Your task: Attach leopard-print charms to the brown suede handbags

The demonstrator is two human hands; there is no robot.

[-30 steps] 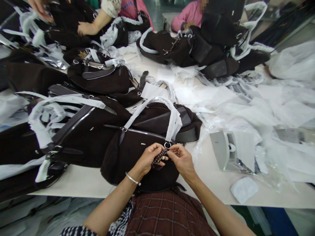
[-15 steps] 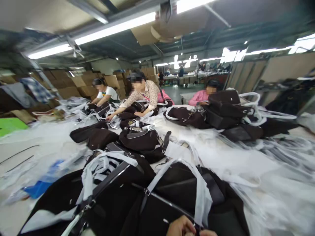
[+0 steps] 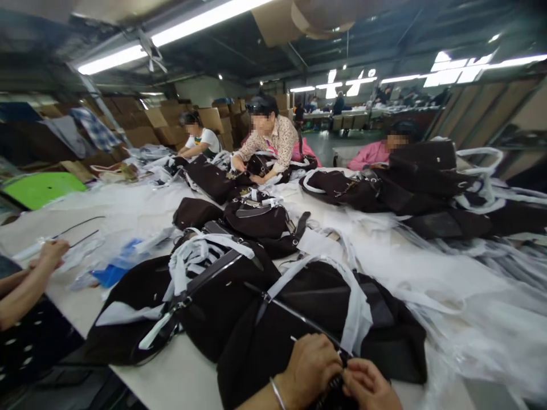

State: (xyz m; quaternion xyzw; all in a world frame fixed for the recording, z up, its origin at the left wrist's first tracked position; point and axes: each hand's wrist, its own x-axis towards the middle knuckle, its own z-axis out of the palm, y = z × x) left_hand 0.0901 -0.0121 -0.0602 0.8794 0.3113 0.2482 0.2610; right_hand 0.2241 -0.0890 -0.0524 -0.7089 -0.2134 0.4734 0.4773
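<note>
A dark brown handbag [image 3: 286, 322] lies at the front edge of the table, its handle [image 3: 356, 310] wrapped in white paper. My left hand [image 3: 314, 361], with a silver bracelet at the wrist, is closed on the bag near the base of that handle. Just to its right, the fingertips of my right hand [image 3: 370, 381] pinch the same spot. A small dark part of the bag sits between both hands; its details are hidden by my fingers. Against this bag on the left rests a second dark handbag [image 3: 226, 293] with a white-wrapped handle.
More dark bags [image 3: 260, 219] lie mid-table, and others are piled [image 3: 423, 176] at the right. Thin white wrapping sheets [image 3: 482, 319] cover the right side. Blue plastic [image 3: 113, 273] lies left. A co-worker's hands [image 3: 49, 253] are at the left edge; several other people work across the table.
The view has tilted down and turned left, bringing more of my hands and a left-hand co-worker's arms into sight. Across the table, the person in the patterned shirt has drawn a bag closer.
</note>
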